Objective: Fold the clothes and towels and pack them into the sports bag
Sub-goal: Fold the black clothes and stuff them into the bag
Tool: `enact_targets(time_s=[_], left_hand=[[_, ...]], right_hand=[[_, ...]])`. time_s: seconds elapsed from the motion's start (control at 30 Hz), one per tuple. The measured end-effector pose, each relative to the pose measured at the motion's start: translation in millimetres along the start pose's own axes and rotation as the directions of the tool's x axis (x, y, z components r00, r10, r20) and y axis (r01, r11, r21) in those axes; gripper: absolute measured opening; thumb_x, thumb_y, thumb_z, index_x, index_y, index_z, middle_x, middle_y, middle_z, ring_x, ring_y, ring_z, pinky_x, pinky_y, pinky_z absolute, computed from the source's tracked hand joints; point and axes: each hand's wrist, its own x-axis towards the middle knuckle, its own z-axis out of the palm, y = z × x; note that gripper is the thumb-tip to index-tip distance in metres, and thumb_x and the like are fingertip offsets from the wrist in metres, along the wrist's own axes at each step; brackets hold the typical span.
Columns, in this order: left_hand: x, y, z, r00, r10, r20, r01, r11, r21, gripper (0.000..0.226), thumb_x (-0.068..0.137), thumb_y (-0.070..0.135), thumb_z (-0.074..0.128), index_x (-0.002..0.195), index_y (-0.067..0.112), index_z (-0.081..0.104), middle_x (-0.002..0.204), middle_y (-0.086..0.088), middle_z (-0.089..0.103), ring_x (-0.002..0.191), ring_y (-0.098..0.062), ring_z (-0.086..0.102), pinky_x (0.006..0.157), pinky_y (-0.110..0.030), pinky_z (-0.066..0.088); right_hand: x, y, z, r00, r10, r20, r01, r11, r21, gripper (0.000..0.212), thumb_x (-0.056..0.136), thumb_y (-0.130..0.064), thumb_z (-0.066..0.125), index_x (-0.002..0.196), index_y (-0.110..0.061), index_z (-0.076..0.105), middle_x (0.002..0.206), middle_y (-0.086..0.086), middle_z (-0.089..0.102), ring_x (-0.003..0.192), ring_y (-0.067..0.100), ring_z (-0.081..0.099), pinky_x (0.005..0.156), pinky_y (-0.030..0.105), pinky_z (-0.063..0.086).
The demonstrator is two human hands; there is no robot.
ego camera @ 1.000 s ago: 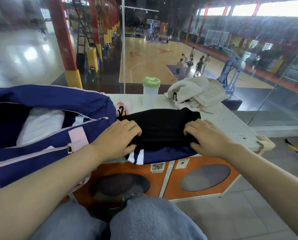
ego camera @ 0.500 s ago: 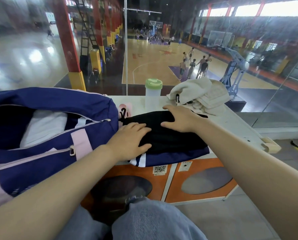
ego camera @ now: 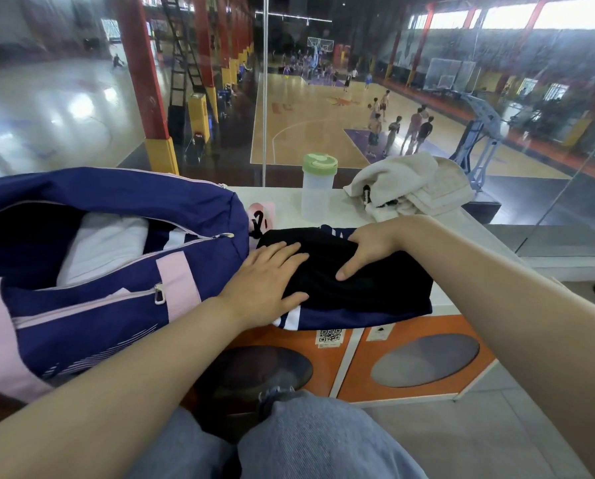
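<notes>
A folded black garment (ego camera: 355, 271) lies on the white counter (ego camera: 462, 229), its navy underside showing along the near edge. The left hand (ego camera: 265, 288) rests flat on its left end, fingers spread. The right hand (ego camera: 372, 245) curls over the far edge, seemingly gripping a fold. Touching on the left, the navy sports bag (ego camera: 99, 271) gapes unzipped with something white (ego camera: 106, 243) inside. Beyond the garment stand a green-lidded bottle (ego camera: 318, 188) and, to its right, a heap of cream towels (ego camera: 413, 188). A small pink item (ego camera: 263, 210), half hidden, sits behind the bag's end.
</notes>
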Motion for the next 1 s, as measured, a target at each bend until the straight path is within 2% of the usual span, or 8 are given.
enact_targets(time_s=[0.17, 0.3, 0.57, 0.63, 0.7, 0.8, 0.9, 1.0], left_hand=[[0, -5, -2, 1.000, -0.013, 0.025, 0.014, 0.999, -0.037, 0.071, 0.093, 0.056, 0.048, 0.153, 0.029, 0.021, 0.162, 0.007, 0.014, 0.149, -0.016, 0.008, 0.120, -0.038, 0.011], [0, -6, -3, 0.998, -0.045, 0.031, 0.048, 0.995, -0.086, 0.072, 0.093, 0.051, 0.052, 0.153, 0.029, 0.019, 0.162, 0.007, 0.012, 0.149, -0.016, 0.007, 0.120, -0.038, 0.012], [0, -2, -10, 0.963, -0.269, -0.012, 0.245, 0.893, -0.378, 0.087, 0.088, 0.044, 0.065, 0.154, 0.020, 0.014, 0.161, -0.003, 0.016, 0.147, -0.024, 0.014, 0.119, -0.039, 0.018], [-1, 1, -12, 0.933, -0.347, -0.096, 0.265, 0.843, -0.468, 0.078, 0.087, 0.039, 0.068, 0.148, 0.017, 0.025, 0.152, -0.005, 0.029, 0.141, -0.024, 0.025, 0.116, -0.038, 0.026], [-2, 5, -13, 0.888, -0.372, -0.270, 0.231, 0.870, -0.436, 0.052, 0.085, 0.034, 0.070, 0.125, 0.014, 0.044, 0.123, -0.003, 0.044, 0.116, -0.020, 0.042, 0.101, -0.038, 0.041], [-5, 13, -13, 0.940, -0.136, -0.314, 0.032, 0.949, -0.315, 0.028, 0.086, 0.039, 0.065, 0.097, 0.019, 0.049, 0.098, 0.006, 0.045, 0.092, -0.013, 0.042, 0.084, -0.039, 0.046], [-2, 30, -4, 0.958, 0.274, -0.082, -0.284, 0.945, -0.159, 0.047, 0.087, 0.054, 0.057, 0.125, 0.027, 0.053, 0.130, 0.005, 0.050, 0.126, -0.016, 0.039, 0.110, -0.040, 0.033], [14, 42, 16, 0.911, 0.384, 0.149, -0.392, 0.920, 0.021, 0.070, 0.090, 0.066, 0.042, 0.151, 0.038, 0.024, 0.162, 0.004, 0.016, 0.149, -0.022, 0.003, 0.120, -0.047, 0.000]], right_hand=[[-9, 10, 3, 0.993, 0.015, 0.116, -0.040, 0.976, 0.213, 0.049, 0.070, -0.040, 0.086, 0.110, -0.017, 0.070, 0.102, 0.004, 0.076, 0.090, 0.025, 0.074, 0.089, 0.042, 0.058], [-18, 20, 7, 0.996, -0.016, 0.091, -0.027, 0.894, 0.447, 0.041, 0.078, -0.027, 0.081, 0.115, -0.013, 0.069, 0.106, 0.009, 0.075, 0.097, 0.029, 0.072, 0.095, 0.047, 0.054], [-29, 28, 17, 0.996, -0.087, -0.020, 0.067, 0.578, 0.814, 0.036, 0.083, -0.017, 0.072, 0.119, -0.011, 0.067, 0.114, 0.014, 0.072, 0.106, 0.032, 0.068, 0.093, 0.044, 0.053], [-34, 35, 14, 0.996, -0.086, -0.039, 0.073, 0.448, 0.891, 0.041, 0.083, -0.016, 0.070, 0.124, -0.009, 0.065, 0.117, 0.016, 0.070, 0.107, 0.034, 0.067, 0.094, 0.045, 0.053], [-44, 41, 8, 0.996, -0.060, -0.059, 0.075, 0.330, 0.941, 0.039, 0.086, -0.019, 0.067, 0.122, -0.007, 0.066, 0.110, 0.016, 0.071, 0.091, 0.030, 0.070, 0.080, 0.038, 0.058], [-56, 51, 1, 0.994, -0.033, -0.100, 0.105, 0.197, 0.975, 0.027, 0.091, -0.022, 0.061, 0.112, -0.006, 0.069, 0.093, 0.014, 0.074, 0.072, 0.024, 0.072, 0.064, 0.032, 0.060], [-59, 57, -1, 0.989, 0.021, -0.143, 0.139, 0.142, 0.980, 0.027, 0.093, -0.024, 0.058, 0.112, -0.006, 0.067, 0.089, 0.012, 0.073, 0.070, 0.022, 0.071, 0.061, 0.031, 0.060], [-57, 57, -2, 0.982, 0.076, -0.173, 0.162, 0.127, 0.978, 0.042, 0.092, -0.027, 0.061, 0.127, -0.004, 0.062, 0.103, 0.015, 0.069, 0.079, 0.025, 0.068, 0.065, 0.033, 0.059]])
